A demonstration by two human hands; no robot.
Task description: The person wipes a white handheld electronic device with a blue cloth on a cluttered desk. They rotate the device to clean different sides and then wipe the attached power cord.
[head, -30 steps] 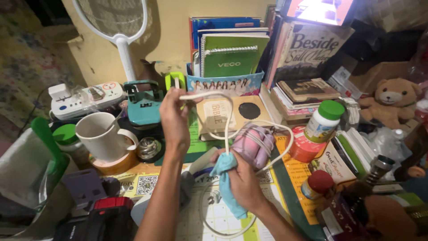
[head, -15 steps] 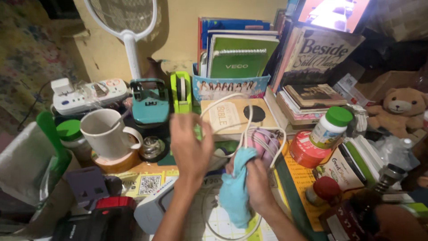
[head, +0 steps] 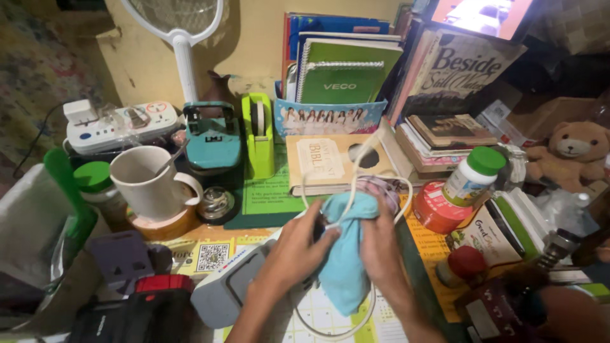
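Wiping goes best with the right hand [head: 381,248] keeping the blue cloth [head: 346,254] pinched round the white cable [head: 352,184] – just in front of the tan book [head: 330,162] – while the left hand [head: 295,251], fingers closed on the cable, holds it taut

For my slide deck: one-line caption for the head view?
Left hand and right hand grip a light blue cloth around a white cable over a cluttered desk.
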